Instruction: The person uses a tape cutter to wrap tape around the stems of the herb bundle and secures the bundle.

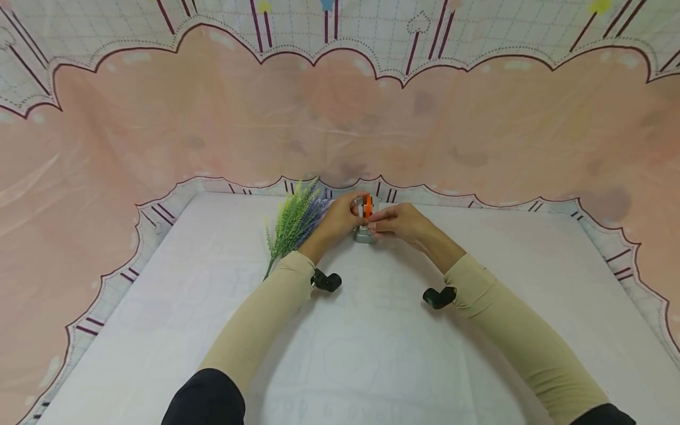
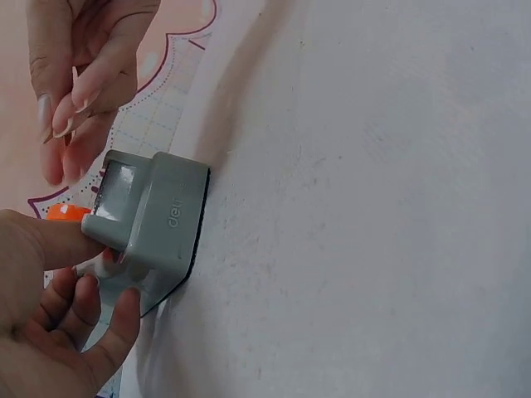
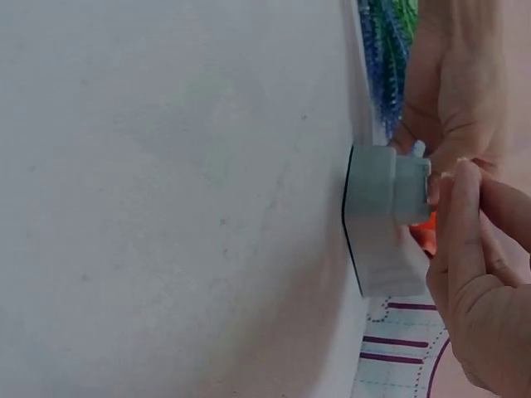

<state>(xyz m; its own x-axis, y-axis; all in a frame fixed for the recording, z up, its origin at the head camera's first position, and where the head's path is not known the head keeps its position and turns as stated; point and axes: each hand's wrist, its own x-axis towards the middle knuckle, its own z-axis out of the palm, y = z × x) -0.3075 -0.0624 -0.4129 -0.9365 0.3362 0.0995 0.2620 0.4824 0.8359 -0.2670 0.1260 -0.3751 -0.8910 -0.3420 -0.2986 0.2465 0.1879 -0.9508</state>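
Observation:
A grey tape dispenser [image 1: 363, 236] marked "deli" stands at the table's far edge, an orange wheel [image 1: 368, 204] in its top. My left hand [image 1: 340, 217] grips its left side; in the left wrist view the thumb presses near the cutting end and the other fingers curl alongside. My right hand [image 1: 404, 223] is at the dispenser's right, thumb and fingertips pinched together. In the right wrist view those fingertips [image 3: 466, 178] meet just above the dispenser [image 3: 386, 191]. They seem to pinch the clear tape's end, too faint to make out well.
Artificial flower sprigs, green [image 1: 289, 221] and purple [image 1: 314, 215], lie just left of my left hand. The white tabletop [image 1: 372, 342] spreads toward me. Behind it hangs a peach-coloured patterned cloth [image 1: 319, 130]. A black wrist camera [image 1: 326, 281] sits at my left cuff.

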